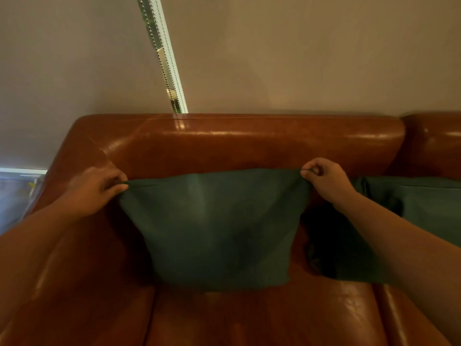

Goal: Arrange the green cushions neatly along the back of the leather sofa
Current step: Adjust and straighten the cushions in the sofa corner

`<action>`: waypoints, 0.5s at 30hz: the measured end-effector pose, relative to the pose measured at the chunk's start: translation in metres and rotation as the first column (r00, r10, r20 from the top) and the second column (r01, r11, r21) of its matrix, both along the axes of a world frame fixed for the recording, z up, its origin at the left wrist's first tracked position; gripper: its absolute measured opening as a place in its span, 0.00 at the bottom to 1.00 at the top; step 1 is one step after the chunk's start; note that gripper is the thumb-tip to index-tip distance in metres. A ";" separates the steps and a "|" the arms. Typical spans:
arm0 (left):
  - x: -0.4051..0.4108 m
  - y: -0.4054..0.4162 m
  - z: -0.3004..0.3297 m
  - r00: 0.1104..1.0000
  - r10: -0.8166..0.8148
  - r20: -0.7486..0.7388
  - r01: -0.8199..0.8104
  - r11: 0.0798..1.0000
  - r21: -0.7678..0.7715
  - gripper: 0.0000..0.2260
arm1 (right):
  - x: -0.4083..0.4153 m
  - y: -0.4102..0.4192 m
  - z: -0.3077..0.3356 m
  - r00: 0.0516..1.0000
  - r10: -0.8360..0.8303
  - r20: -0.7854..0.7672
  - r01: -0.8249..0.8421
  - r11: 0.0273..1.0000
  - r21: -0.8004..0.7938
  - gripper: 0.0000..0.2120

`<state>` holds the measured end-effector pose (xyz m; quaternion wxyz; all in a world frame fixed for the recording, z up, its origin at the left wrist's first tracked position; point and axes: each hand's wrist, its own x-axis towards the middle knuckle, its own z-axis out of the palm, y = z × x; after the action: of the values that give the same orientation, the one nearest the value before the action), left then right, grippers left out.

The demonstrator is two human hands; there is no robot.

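Against the backrest of the brown leather sofa [249,143], at its left end beside the armrest, a dark green cushion [214,228] stands upright on the seat. Its lower edge rests on the seat leather and its top edge is stretched taut between two hands. The left hand [96,188] pinches the cushion's upper left corner, thumb and fingers closed on the fabric, with the forearm reaching in from the near left over the armrest. The right hand [324,181] pinches the upper right corner in the same way, thumb and forefinger closed on the cloth and the other fingers curled in, its forearm coming in from the near right.

Just to the right of this cushion, partly behind the right forearm, lies a second green cushion [424,203], leaning back against the sofa where the next backrest section begins; its left side sags into deep shadow, and whether the two cushions touch cannot be told. Behind the sofa hang beige roller blinds [299,58], with a narrow bright gap between them and a bead chain [159,56] hanging down it toward the top of the backrest. At the far left, a strip of window [15,193] shows below the blind.
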<state>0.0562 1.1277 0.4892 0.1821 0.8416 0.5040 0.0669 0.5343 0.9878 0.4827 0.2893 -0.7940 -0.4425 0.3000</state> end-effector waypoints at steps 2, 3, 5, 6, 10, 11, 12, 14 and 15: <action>0.007 0.001 -0.001 0.995 0.052 -0.083 -0.048 0.997 0.052 0.23 | -0.002 -0.007 -0.006 0.993 -0.067 -0.100 0.075 0.995 0.072 0.07; 0.016 -0.004 0.000 0.991 0.090 -0.104 -0.081 0.993 0.088 0.23 | -0.003 -0.015 -0.013 0.978 -0.130 -0.163 0.145 0.986 0.083 0.10; 0.044 -0.016 0.002 0.988 0.134 -0.071 -0.122 0.980 0.159 0.19 | -0.005 -0.034 -0.030 0.908 -0.249 -0.336 0.272 0.962 0.022 0.16; 0.063 -0.022 0.002 0.993 0.110 -0.046 -0.100 0.981 0.168 0.16 | -0.007 -0.042 -0.040 0.846 -0.272 -0.457 0.300 0.954 -0.012 0.18; 0.160 -0.041 0.005 0.990 -0.126 0.065 0.116 0.984 0.135 0.10 | -0.008 -0.036 -0.047 0.526 -0.312 -0.791 0.446 0.893 -0.056 0.16; 0.187 -0.046 0.004 0.979 -0.175 0.101 0.161 0.978 0.135 0.09 | -0.006 -0.031 -0.043 0.492 -0.352 -0.797 0.488 0.869 -0.083 0.14; 0.214 -0.049 0.003 0.970 -0.202 0.137 0.186 0.975 0.118 0.08 | -0.004 -0.026 -0.042 0.466 -0.382 -0.798 0.509 0.853 -0.112 0.13; 0.265 -0.057 0.000 0.957 -0.234 0.174 0.225 0.972 0.071 0.09 | -0.002 -0.019 -0.039 0.417 -0.407 -0.813 0.492 0.853 -0.174 0.12; 0.290 -0.061 -0.001 0.953 -0.257 0.162 0.254 0.967 0.036 0.10 | 0.000 -0.018 -0.039 0.386 -0.415 -0.823 0.480 0.853 -0.205 0.13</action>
<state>0.3459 1.0664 0.4881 0.2243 0.8925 0.3737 0.1162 0.5344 0.9700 0.4432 0.5619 -0.6248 -0.0245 0.5416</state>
